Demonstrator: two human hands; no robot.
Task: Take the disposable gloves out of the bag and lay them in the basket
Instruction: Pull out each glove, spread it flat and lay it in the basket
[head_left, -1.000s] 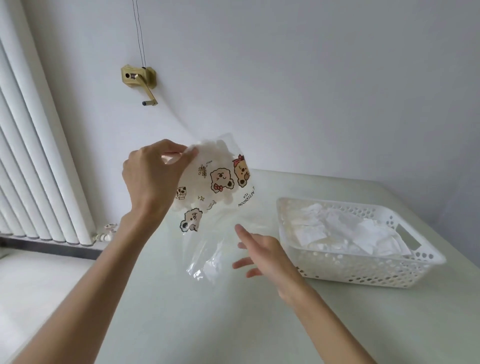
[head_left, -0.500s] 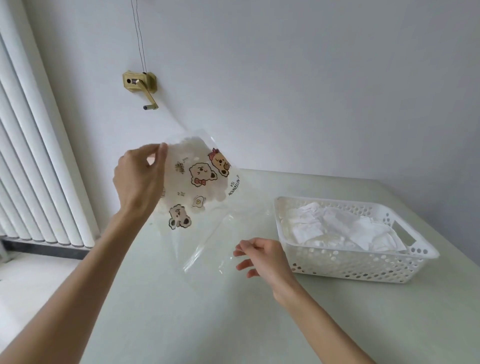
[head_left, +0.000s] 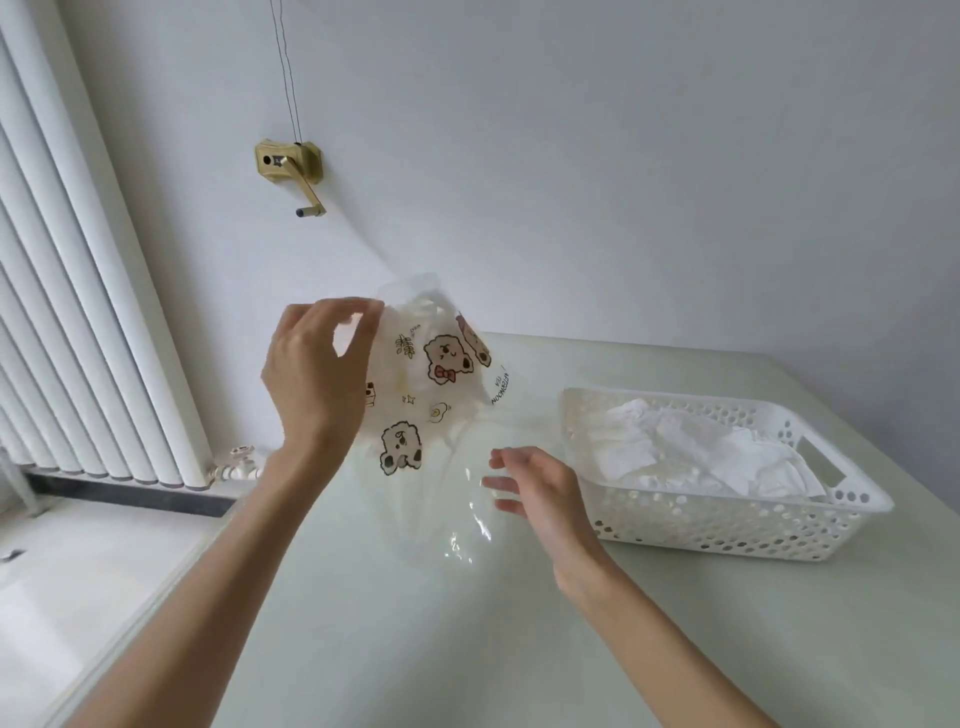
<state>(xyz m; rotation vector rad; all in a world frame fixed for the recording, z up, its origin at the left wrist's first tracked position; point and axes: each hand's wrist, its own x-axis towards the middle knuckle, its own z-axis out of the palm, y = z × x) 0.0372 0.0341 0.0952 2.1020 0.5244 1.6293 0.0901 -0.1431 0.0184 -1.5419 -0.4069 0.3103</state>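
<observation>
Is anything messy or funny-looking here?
Slightly: the clear plastic bag with cartoon bears hangs upside down from the left hand, and crumpled white gloves lie heaped, not flat, in the white perforated basket.

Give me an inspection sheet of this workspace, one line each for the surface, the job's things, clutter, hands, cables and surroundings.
Surface: pale green smooth table, glossy.
Job's things: clear plastic bag printed with cartoon bears, held up above the table; clear film hangs from it. White perforated plastic basket on the table to the right, holding crumpled white and clear disposable gloves.
Clutter: nothing seen.
Hands: left hand grips the bag's top; right hand open at the hanging film, contact unclear.
Cables: thin cord runs up the wall from a brass hand crank.
Surroundings: white ribbed radiator on the left, plain wall.
</observation>
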